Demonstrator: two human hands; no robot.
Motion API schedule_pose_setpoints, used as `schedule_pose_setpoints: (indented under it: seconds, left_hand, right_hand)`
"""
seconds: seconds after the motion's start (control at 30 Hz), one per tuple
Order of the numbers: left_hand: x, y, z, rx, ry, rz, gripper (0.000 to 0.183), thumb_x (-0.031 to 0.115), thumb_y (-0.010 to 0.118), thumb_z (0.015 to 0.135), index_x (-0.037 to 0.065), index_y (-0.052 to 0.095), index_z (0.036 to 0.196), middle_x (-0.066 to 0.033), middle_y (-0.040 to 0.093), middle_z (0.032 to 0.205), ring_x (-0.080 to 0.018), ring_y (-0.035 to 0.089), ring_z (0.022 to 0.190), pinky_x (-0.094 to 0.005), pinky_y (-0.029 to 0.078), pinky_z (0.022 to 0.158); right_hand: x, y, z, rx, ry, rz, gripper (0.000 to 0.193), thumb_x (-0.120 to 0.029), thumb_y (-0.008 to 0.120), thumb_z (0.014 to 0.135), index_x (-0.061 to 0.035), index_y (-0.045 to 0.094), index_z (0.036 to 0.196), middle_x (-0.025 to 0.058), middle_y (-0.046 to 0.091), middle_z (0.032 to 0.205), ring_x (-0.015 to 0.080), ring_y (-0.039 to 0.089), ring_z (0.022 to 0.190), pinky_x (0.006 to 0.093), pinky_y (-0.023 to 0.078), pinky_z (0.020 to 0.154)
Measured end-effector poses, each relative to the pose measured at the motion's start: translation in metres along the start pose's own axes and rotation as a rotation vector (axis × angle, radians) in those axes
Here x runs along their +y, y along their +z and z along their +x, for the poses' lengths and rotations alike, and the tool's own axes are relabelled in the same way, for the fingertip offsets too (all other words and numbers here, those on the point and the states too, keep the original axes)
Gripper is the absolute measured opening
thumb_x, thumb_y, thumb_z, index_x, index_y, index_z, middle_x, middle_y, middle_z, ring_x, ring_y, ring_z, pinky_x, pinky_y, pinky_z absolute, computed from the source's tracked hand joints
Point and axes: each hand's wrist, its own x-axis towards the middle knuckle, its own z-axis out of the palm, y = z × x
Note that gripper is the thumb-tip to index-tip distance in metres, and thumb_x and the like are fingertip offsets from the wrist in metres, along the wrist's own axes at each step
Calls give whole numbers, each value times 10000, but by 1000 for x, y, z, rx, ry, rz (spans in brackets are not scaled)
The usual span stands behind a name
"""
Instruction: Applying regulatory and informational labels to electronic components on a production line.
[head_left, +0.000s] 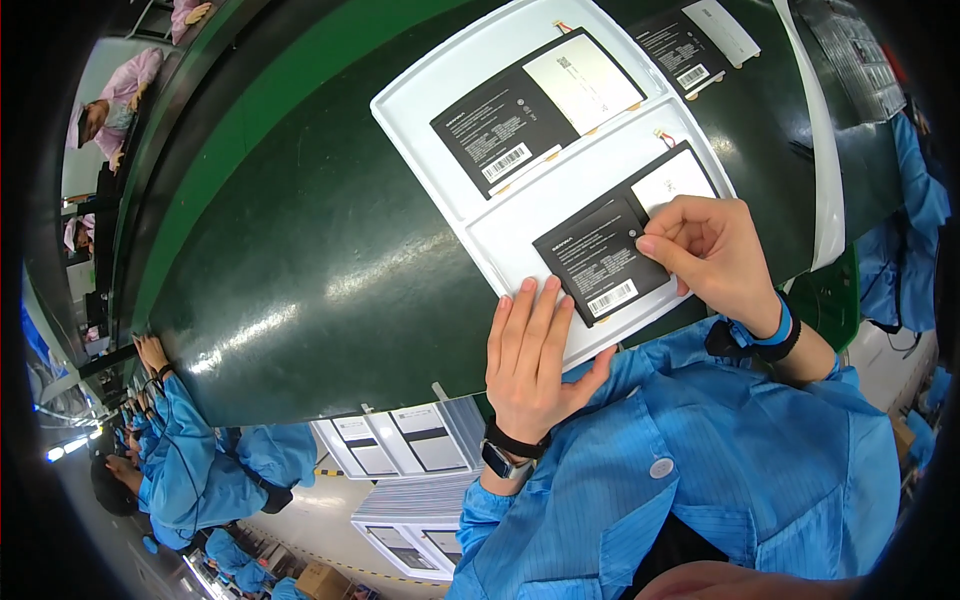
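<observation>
A white plastic tray (pixel 440 150) with two compartments lies in front of me. In its near compartment sits a flat battery pack (pixel 590 255), part black label with a barcode, part white panel. A similar battery pack (pixel 490 130) lies in the far compartment. Both have a short coloured wire lead at the top edge. My left hand (pixel 535 350) rests with fingers stretched over the tray's near rim, fingertips by the near pack's lower left corner. My right hand (pixel 710 245) pinches thumb and forefinger over that pack, where black meets white. Anything between those fingertips is too small to make out.
Another battery pack (pixel 690 45) lies beyond the tray on the green table (pixel 300 260). A curved white strip (pixel 820 130) stands at the right. Stacked white trays (pixel 410 500) are below the table edge. A co-worker in blue (pixel 190 450) sits at the left.
</observation>
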Motion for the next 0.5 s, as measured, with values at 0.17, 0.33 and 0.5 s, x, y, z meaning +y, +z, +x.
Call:
schedule_pose_setpoints:
  seconds: [0.17, 0.33, 0.5]
  left_hand:
    - [-1, 0, -1, 1, 4, -1, 578, 362, 841, 780, 3, 721, 1217, -176, 692, 1349, -360, 610, 1334, -540, 442, 1145]
    - [0, -1, -1, -10, -2, -2, 575, 357, 839, 785, 2, 718, 1221, -177, 690, 1350, -357, 605, 1341, -537, 432, 1153]
    - [0, -2, 0, -12, -8, -10, 588, 341, 841, 783, -9, 707, 1236, -176, 685, 1358, -357, 599, 1346, -534, 430, 1150]
  right_hand:
    - [0, 1, 0, -3, -3, -14, 101, -52, 771, 932, 37, 730, 911, 51, 704, 684, 41, 623, 530, 189, 455, 442]
    - [-1, 1, -1, 3, 1, -6, 89, -35, 772, 923, 39, 726, 908, 62, 720, 727, 45, 642, 560, 188, 468, 454]
    - [-3, 4, 0, 7, -8, -9, 89, -32, 770, 921, 41, 723, 902, 59, 720, 723, 48, 648, 562, 188, 478, 457]
